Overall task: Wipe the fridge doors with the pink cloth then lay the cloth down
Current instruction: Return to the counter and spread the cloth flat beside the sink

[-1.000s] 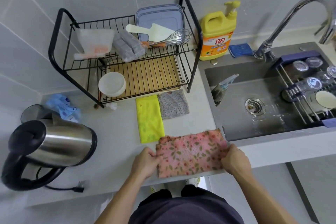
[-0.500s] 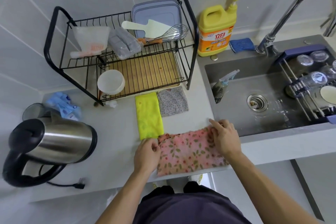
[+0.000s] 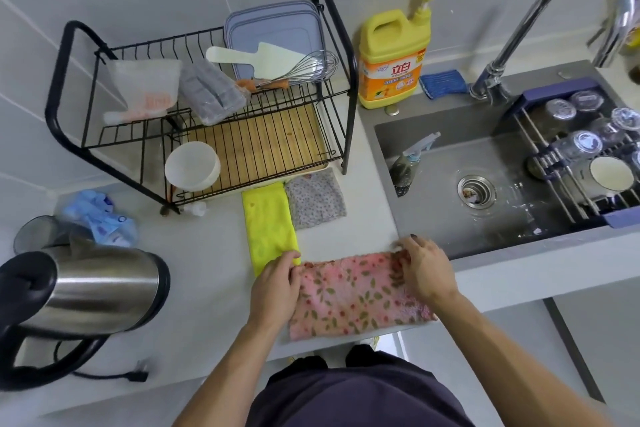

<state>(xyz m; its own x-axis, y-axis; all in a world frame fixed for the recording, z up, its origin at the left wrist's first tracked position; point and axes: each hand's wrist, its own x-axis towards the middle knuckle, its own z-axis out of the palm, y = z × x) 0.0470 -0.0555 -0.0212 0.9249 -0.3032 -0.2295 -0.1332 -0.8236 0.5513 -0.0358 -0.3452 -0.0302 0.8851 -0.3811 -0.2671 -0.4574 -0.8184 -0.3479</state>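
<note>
Cloth (image 3: pixel 356 295) sits at the counter's (image 3: pixel 194 253) front edge, a hand on each end. Two more cloths lie right behind it, then the dish rack (image 3: pixel 207 121). Kettle (image 3: pixel 86 288) at the left edge, sink (image 3: pixel 485 191) on the right.

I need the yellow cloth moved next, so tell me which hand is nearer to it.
Left. The left hand rests on the pink cloth's left edge, overlapping the yellow cloth's near end. The right hand is at the pink cloth's far right corner, beside the sink.
</note>
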